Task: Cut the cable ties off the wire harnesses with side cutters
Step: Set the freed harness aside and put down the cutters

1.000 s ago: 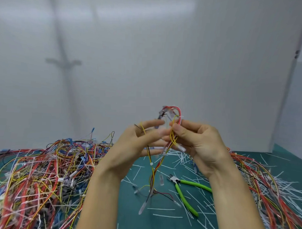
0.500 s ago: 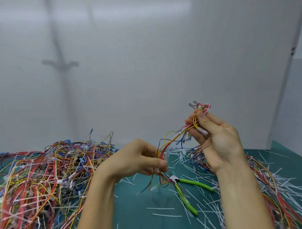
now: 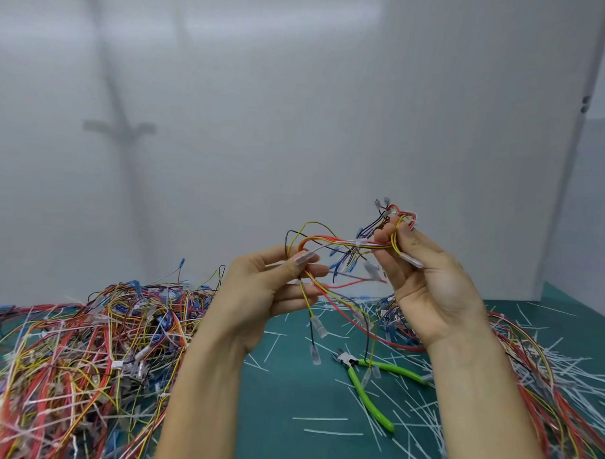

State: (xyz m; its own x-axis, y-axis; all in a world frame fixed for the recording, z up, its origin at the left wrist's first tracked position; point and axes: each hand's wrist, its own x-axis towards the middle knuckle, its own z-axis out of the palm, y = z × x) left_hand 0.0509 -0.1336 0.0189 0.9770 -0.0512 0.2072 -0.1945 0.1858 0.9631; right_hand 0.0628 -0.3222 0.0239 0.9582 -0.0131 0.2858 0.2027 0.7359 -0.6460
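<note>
Both hands hold one wire harness (image 3: 341, 242) of red, yellow and black wires up in the air, above the table. My left hand (image 3: 275, 290) pinches its left part between thumb and fingers. My right hand (image 3: 426, 278) grips the other end, with connectors sticking up above the fingers. Loose wire ends with clear terminals hang down between the hands. A white cable tie (image 3: 359, 243) sits on the span between them. The green-handled side cutters (image 3: 367, 386) lie on the green mat (image 3: 281, 400) below, touched by neither hand.
A big tangle of harnesses (image 3: 77, 352) covers the mat on the left. Another heap of wires (image 3: 535, 385) lies on the right. Cut white cable ties (image 3: 331, 433) are scattered over the mat. A white wall stands close behind.
My left hand has risen from near the mat to chest height. The harness now stretches more level between the hands. My right hand has stayed at about the same height.
</note>
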